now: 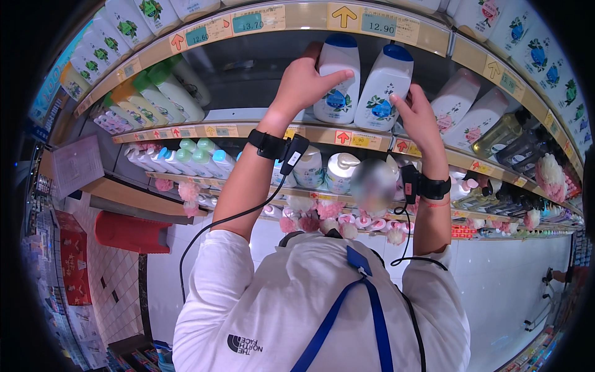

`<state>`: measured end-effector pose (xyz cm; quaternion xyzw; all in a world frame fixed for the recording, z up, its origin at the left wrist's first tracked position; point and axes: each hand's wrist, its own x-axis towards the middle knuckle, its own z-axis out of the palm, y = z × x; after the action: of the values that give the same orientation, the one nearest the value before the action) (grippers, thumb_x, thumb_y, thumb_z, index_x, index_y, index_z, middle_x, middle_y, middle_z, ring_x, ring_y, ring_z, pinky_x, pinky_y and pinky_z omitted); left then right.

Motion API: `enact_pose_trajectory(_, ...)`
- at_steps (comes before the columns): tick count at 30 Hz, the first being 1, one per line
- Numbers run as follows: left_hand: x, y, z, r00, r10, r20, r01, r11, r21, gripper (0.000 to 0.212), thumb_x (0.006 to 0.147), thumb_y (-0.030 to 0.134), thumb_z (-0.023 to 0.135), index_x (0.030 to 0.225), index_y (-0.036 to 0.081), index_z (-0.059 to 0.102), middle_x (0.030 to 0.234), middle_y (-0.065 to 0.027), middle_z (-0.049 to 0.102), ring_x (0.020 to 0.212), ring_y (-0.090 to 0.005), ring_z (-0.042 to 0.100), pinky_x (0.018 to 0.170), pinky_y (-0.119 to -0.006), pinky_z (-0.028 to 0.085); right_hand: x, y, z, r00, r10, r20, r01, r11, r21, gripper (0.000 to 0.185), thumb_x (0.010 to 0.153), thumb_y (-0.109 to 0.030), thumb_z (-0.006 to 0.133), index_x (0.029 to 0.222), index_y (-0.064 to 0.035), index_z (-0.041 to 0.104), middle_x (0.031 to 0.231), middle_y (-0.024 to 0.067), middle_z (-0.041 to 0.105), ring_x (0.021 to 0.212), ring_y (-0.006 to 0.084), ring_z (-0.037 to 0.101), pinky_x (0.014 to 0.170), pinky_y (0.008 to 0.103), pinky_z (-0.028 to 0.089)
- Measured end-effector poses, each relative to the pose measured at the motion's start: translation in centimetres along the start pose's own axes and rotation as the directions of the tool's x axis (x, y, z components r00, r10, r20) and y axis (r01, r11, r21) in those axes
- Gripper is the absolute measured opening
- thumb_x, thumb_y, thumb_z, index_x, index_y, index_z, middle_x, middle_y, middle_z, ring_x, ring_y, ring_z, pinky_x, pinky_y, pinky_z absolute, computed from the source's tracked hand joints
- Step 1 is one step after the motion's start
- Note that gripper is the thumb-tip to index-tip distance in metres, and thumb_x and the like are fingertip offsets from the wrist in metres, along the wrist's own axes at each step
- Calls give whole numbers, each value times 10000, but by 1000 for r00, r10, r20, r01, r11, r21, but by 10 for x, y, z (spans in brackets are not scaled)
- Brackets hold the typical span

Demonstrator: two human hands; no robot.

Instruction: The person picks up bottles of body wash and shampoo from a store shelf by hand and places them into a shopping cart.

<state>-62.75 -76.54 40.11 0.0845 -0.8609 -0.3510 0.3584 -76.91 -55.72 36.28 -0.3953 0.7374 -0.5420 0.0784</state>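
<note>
Two white body wash bottles with blue caps stand side by side at the front of a store shelf. My left hand (310,80) is around the left bottle (338,81), its thumb across the front and its fingers behind the left side. My right hand (415,111) touches the right side of the right bottle (384,88), which leans a little to the right; the thumb is at the front edge and the fingers are partly hidden behind. The bottles nearly touch each other near their bases.
Pink-capped white bottles (456,100) stand to the right on the same shelf, green-capped bottles (169,90) to the left. The upper shelf's price rail (304,19) runs just above the blue caps. Pump bottles (341,172) fill the shelf below. A red plastic stool (132,231) is on the floor at left.
</note>
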Motion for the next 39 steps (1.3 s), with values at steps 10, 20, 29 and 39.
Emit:
enact_pose_trajectory(10,-2,16,13,997,-73,11,73,997,-22,640,737,422,755,1178,5,552,946,-189,691,835,-307,679,758,-355,523,-6,12,-7,988,-126,-89,130,991,44,386,921,-173,586,1226,15,442,1037,217,616,879,253,617,777,343,487)
enact_pose_trajectory(20,-13,12,19,988,-143,56,143,990,18,584,731,437,761,1095,4,618,957,-175,697,865,-298,684,775,-344,524,5,10,-9,978,-161,-136,173,982,81,535,863,-181,670,1306,8,438,1109,178,618,982,238,622,850,327,484)
enact_pose_trajectory(29,-23,1,17,968,-150,200,150,989,18,496,771,344,774,1062,-26,615,943,-141,685,817,-213,657,751,-305,509,-1,-4,-11,992,-89,-91,93,995,40,528,872,-192,657,1311,6,439,1106,178,624,986,257,622,854,341,480)
enact_pose_trajectory(39,-26,-14,29,963,-206,175,213,977,-20,557,740,346,789,1101,-29,593,972,-160,686,840,-232,669,761,-315,517,-1,12,-14,984,-146,-99,151,987,48,548,861,-178,664,1323,3,429,1143,174,602,1012,285,620,863,361,480)
